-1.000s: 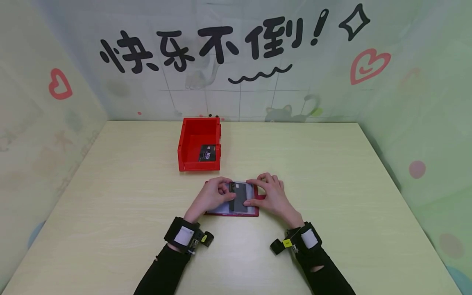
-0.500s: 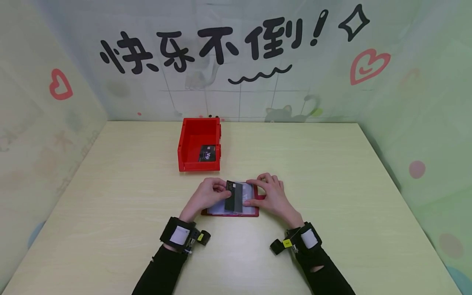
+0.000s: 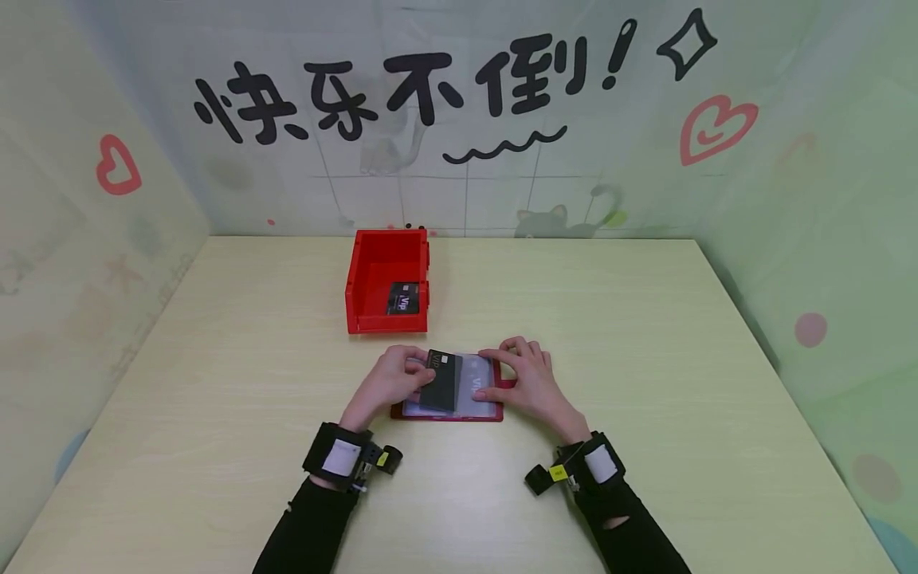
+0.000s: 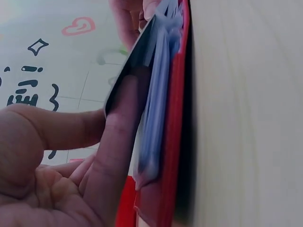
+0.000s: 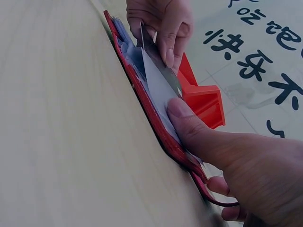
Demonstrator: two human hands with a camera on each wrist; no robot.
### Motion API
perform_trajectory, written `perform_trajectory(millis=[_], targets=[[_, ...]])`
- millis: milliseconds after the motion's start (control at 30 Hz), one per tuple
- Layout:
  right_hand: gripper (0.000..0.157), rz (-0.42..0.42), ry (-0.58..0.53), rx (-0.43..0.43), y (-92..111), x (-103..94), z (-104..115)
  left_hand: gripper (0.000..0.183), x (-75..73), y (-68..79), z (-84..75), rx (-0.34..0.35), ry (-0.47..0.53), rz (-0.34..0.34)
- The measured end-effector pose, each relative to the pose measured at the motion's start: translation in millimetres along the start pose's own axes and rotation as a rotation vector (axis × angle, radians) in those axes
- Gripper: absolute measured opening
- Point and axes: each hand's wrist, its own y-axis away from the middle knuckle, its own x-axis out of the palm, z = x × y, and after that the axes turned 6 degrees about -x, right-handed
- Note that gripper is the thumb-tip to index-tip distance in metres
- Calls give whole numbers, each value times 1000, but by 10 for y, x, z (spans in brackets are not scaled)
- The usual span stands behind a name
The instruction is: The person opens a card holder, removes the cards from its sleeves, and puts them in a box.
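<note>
A red card holder [image 3: 473, 418] with clear plastic sleeves [image 3: 469, 367] lies open on the table. My left hand [image 3: 390, 381] pinches a black VIP card [image 3: 441, 391] between thumb and fingers, its left part clear of the sleeve and its right part still under the plastic. In the left wrist view the card [image 4: 130, 66] tilts up from the stacked sleeves [image 4: 158, 113]. My right hand [image 3: 531, 383] grips the holder's right side; in the right wrist view its thumb [image 5: 182, 113] presses on the top sleeve, while some of its fingers are partly hidden behind the holder's edge.
A red plastic bin [image 3: 369, 279] stands behind the card holder, with another black VIP card [image 3: 404, 298] inside it. A strap of the holder [image 5: 222, 203] sticks out by my right hand. A printed cloth backdrop [image 3: 459, 199] rises behind the table.
My left hand has moved left, drawing the black VIP card with it, so more of the card shows outside the sleeve. My right hand has stayed in place.
</note>
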Motion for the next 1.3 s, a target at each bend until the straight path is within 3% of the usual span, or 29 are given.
perform_trajectory(millis=[333, 633, 933, 1133, 1300], targets=[[64, 6, 6, 9, 4, 5, -18, 43, -101, -19, 7, -28, -49, -104], [63, 0, 10, -2, 6, -4, -12, 46, -282, -76, -114, 77, 48, -201], [64, 20, -5, 26, -4, -2, -8, 45, -471, -196, -177, 106, 117, -352], [64, 25, 6, 25, 3, 1, -16, 50, -493, -292, -175, 127, 155, -442], [64, 25, 3, 23, 8, 1, -15, 55, -443, -372, -161, 150, 133, -513]])
